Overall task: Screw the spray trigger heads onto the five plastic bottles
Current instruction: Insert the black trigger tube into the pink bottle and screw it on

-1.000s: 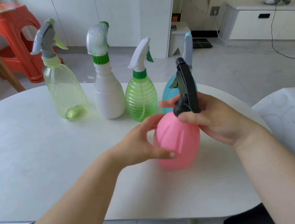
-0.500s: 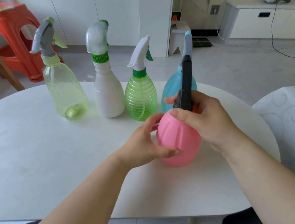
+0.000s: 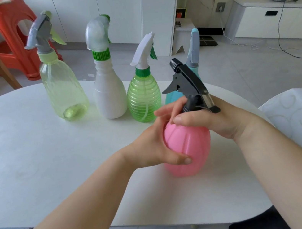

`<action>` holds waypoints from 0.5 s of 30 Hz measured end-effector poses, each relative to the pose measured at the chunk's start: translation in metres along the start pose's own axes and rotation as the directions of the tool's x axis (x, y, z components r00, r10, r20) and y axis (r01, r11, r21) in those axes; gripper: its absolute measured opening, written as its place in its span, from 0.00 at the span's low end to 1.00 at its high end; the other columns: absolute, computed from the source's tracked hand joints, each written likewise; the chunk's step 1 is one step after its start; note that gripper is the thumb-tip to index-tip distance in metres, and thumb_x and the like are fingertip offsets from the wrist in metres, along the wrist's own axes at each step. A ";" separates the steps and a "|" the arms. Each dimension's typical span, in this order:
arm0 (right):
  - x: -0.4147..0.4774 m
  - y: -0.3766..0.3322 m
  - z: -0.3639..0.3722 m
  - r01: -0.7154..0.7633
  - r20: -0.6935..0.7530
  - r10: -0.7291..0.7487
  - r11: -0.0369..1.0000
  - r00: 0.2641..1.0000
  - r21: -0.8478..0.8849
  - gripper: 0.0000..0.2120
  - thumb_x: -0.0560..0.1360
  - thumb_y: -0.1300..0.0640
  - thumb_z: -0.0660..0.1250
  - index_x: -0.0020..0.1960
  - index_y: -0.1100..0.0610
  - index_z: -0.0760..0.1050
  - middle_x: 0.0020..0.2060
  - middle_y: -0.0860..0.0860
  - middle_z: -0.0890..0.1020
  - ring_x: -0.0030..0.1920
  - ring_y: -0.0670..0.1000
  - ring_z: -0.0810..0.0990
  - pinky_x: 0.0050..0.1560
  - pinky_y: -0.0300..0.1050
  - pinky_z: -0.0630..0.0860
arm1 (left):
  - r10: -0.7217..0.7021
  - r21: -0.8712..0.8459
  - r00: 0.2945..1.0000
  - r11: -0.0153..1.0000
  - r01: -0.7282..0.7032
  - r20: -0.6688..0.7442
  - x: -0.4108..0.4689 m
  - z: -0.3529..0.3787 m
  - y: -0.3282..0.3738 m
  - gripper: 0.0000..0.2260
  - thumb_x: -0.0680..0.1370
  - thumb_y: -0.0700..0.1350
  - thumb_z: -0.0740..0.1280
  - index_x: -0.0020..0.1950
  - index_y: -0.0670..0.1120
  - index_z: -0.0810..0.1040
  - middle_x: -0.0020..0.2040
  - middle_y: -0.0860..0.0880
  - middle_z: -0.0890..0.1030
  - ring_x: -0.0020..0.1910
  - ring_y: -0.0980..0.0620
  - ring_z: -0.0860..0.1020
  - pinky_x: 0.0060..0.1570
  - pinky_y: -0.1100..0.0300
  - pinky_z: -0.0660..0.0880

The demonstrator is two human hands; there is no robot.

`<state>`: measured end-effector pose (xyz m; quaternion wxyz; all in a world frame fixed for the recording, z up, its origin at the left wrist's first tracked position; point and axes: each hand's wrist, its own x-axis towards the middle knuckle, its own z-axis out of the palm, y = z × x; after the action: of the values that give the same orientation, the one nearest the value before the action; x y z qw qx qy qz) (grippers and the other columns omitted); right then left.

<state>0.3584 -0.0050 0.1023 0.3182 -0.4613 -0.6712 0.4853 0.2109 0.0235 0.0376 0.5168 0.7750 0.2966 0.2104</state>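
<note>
Turned toward eleven o'clock, the trigger head is gripped at its collar by right hand, the probably light pink bottle by left hand.

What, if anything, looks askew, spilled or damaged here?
Nothing stands out. Four bottles stand upright with heads on; the left hand holds the pink bottle while the right hand grips its black trigger head. No spill shows.

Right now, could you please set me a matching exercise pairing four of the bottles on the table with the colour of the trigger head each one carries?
Bottles:
1 pink bottle
2 white bottle
3 ribbed green bottle
4 clear yellowish bottle

Heads:
A grey head
B black head
C frosted head
D white head

Pairs: 1-B, 2-C, 3-D, 4-A.
</note>
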 end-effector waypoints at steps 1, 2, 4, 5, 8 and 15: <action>0.000 0.002 0.001 0.005 -0.027 -0.004 1.000 1.000 0.017 0.04 0.61 0.57 0.65 0.31 0.50 0.77 0.43 0.40 0.84 0.53 0.42 0.80 0.58 0.37 0.73 | -0.008 0.000 1.000 1.000 0.008 -0.014 0.000 0.001 0.000 0.42 0.57 0.47 0.74 0.59 0.68 0.51 0.59 0.65 0.63 0.60 0.62 0.66 0.54 0.79 0.65; 0.000 0.004 0.002 0.011 -0.051 -0.009 1.000 0.999 0.028 0.04 0.61 0.58 0.65 0.29 0.50 0.77 0.41 0.40 0.84 0.52 0.42 0.80 0.59 0.40 0.72 | -0.009 0.003 1.000 1.000 0.009 -0.030 0.001 0.001 0.000 0.42 0.56 0.47 0.74 0.57 0.69 0.51 0.57 0.67 0.63 0.59 0.63 0.66 0.53 0.80 0.66; 0.001 0.007 0.007 0.028 -0.110 -0.025 0.999 0.994 0.021 0.06 0.62 0.58 0.64 0.29 0.49 0.77 0.41 0.39 0.84 0.52 0.42 0.80 0.60 0.43 0.72 | -0.001 -0.003 0.998 1.000 0.000 -0.059 0.001 0.004 0.000 0.43 0.55 0.47 0.75 0.57 0.71 0.52 0.59 0.67 0.63 0.60 0.64 0.65 0.55 0.79 0.65; 0.001 0.008 0.010 0.036 -0.154 -0.034 0.999 0.987 0.013 0.07 0.62 0.57 0.64 0.28 0.48 0.77 0.40 0.39 0.84 0.51 0.42 0.80 0.59 0.42 0.72 | 0.010 -0.014 0.998 1.000 -0.011 -0.069 0.000 0.005 0.001 0.44 0.54 0.49 0.75 0.57 0.72 0.51 0.60 0.67 0.62 0.62 0.64 0.65 0.58 0.77 0.64; 0.002 0.012 0.018 0.021 -0.338 -0.023 1.000 0.941 -0.008 0.06 0.61 0.55 0.64 0.31 0.48 0.79 0.34 0.35 0.83 0.46 0.35 0.79 0.51 0.31 0.72 | 0.021 -0.029 0.994 0.999 -0.025 -0.112 -0.002 0.008 0.001 0.44 0.53 0.49 0.76 0.59 0.70 0.54 0.62 0.64 0.65 0.63 0.62 0.66 0.62 0.70 0.65; 0.003 0.009 0.041 -0.048 -0.669 -0.056 0.990 0.741 -0.136 0.11 0.60 0.51 0.61 0.36 0.54 0.79 0.35 0.37 0.79 0.55 0.50 0.77 0.63 0.49 0.69 | -0.032 -0.031 0.988 0.999 0.028 -0.149 -0.005 0.012 0.000 0.48 0.49 0.54 0.74 0.66 0.53 0.58 0.63 0.51 0.71 0.62 0.54 0.71 0.62 0.60 0.69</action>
<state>0.3242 -0.0158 0.0806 0.5054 -0.6252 -0.5459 0.2361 0.2151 0.0123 0.0335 0.5071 0.7451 0.3432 0.2645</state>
